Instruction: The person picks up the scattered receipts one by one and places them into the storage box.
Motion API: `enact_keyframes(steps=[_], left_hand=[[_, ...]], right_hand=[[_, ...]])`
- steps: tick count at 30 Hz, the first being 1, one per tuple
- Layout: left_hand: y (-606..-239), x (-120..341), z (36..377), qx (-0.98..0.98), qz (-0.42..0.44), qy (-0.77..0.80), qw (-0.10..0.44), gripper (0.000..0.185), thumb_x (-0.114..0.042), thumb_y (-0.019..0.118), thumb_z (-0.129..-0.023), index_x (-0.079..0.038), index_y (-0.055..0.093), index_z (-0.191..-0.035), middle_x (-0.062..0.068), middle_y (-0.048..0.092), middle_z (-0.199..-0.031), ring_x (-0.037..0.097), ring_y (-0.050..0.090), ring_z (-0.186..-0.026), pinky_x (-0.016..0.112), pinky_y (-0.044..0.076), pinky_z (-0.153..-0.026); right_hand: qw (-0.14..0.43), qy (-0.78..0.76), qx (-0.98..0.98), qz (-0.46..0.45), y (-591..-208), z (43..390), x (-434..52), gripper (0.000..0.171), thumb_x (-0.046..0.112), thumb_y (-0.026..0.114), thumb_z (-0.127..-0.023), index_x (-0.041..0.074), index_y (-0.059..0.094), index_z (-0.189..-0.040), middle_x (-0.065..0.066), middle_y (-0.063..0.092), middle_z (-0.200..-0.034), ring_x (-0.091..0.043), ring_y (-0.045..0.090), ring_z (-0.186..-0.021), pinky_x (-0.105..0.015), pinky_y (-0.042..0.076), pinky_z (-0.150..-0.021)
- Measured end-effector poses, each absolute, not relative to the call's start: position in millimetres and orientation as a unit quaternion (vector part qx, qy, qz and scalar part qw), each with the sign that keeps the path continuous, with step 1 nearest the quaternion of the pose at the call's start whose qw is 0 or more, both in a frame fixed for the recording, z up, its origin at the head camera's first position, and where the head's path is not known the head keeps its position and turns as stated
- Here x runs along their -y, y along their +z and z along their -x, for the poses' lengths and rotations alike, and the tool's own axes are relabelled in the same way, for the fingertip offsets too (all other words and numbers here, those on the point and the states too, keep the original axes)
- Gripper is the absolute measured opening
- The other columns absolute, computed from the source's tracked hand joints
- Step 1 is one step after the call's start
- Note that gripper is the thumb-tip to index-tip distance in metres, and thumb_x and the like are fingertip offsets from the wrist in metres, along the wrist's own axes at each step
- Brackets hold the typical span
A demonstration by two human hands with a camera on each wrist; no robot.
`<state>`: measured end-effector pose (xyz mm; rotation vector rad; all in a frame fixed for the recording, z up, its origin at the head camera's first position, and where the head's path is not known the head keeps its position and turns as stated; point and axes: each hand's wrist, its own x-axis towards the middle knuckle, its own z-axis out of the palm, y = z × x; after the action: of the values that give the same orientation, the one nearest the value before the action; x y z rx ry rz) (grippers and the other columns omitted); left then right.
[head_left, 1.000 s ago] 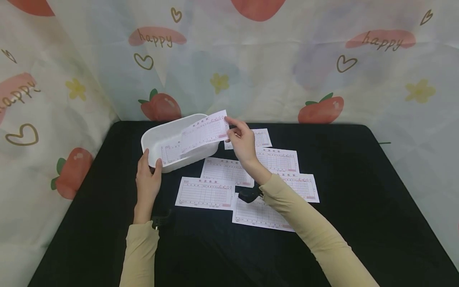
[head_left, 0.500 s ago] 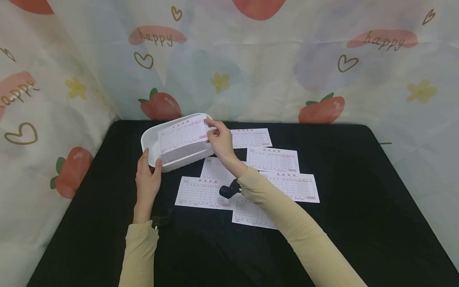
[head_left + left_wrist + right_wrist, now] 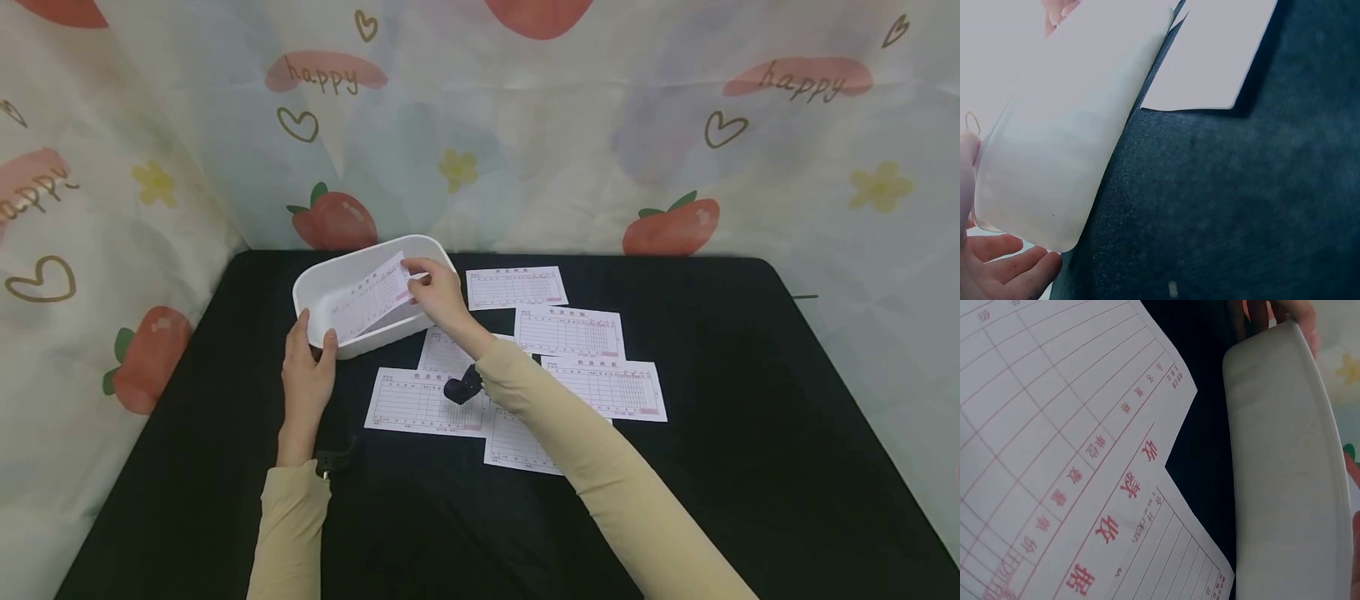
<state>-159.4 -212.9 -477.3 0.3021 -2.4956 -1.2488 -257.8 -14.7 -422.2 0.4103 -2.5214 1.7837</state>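
Writing: "happy" in script on the backdrop cloth (image 3: 525,125), upper left and upper right of the head view; red characters on the forms, sharp only in the right wrist view, otherwise too small to read
Held slip (image 3: 371,302): inside the white tub (image 3: 315,287), left of centre, tilted, long axis rising from lower left to upper right, right end highest
Right hand (image 3: 437,293): pinches the slip's upper right corner, fingers curled close over the tub's far right rim
Left hand (image 3: 307,371): grips the tub's near left corner, thumb on the outer wall, fingers straight up along the end
Tub axis: long side runs lower left to upper right
Loose forms (image 3: 570,333): flat on the black table (image 3: 750,433), right of and below the tub, some overlapping
Hidden: two forms partly under the right sleeve; left wrist view blurred, shows only the tub wall (image 3: 1066,137) and fingertips
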Motion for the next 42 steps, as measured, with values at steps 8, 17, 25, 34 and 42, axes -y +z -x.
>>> enact_keyframes(steps=[8,17,25,34,42], left_hand=[[-478,212,160,0.877,-0.104,-0.438,0.17,0.062,-0.029,0.05,-0.099,-0.012,0.025,-0.152,0.018,0.029,-0.155,0.039,0.038,-0.138,0.053,0.036,-0.11],[-476,212,159,0.875,-0.102,-0.443,0.17,0.062,-0.028,0.051,-0.099,-0.011,0.025,-0.152,0.017,0.029,-0.155,0.038,0.039,-0.138,0.053,0.036,-0.11],[-476,212,160,0.875,-0.105,-0.442,0.167,0.062,-0.028,0.05,-0.099,-0.012,0.024,-0.153,0.017,0.028,-0.156,0.038,0.039,-0.137,0.054,0.037,-0.11],[-476,212,159,0.874,-0.106,-0.445,0.166,0.062,-0.028,0.05,-0.099,-0.012,0.024,-0.153,0.016,0.028,-0.156,0.037,0.039,-0.137,0.053,0.037,-0.11],[-478,212,159,0.873,-0.107,-0.445,0.166,0.061,-0.028,0.05,-0.099,-0.013,0.024,-0.153,0.016,0.028,-0.156,0.037,0.039,-0.137,0.053,0.038,-0.109]], right_hand=[[0.022,0.51,0.843,-0.171,-418,254,6,0.038,0.004,0.054,-0.092,0.006,0.058,-0.129,-0.014,0.063,-0.125,-0.022,0.066,-0.096,-0.022,0.056,-0.072],[0.036,0.499,0.847,-0.176,-410,254,-11,0.04,-0.001,0.05,-0.09,0.004,0.058,-0.129,-0.016,0.062,-0.128,-0.024,0.069,-0.1,-0.026,0.058,-0.074],[0.065,0.486,0.855,-0.171,-406,255,-33,0.033,0.001,0.054,-0.09,0.004,0.063,-0.122,-0.014,0.063,-0.122,-0.026,0.064,-0.102,-0.033,0.054,-0.087],[0.076,0.478,0.858,-0.17,-405,254,-56,0.033,0.001,0.054,-0.089,0.002,0.063,-0.121,-0.014,0.063,-0.122,-0.027,0.064,-0.101,-0.034,0.055,-0.087],[0.088,0.461,0.868,-0.161,-411,256,-83,0.032,0.0,0.054,-0.089,0.002,0.064,-0.119,-0.015,0.064,-0.12,-0.028,0.063,-0.101,-0.037,0.054,-0.089]])
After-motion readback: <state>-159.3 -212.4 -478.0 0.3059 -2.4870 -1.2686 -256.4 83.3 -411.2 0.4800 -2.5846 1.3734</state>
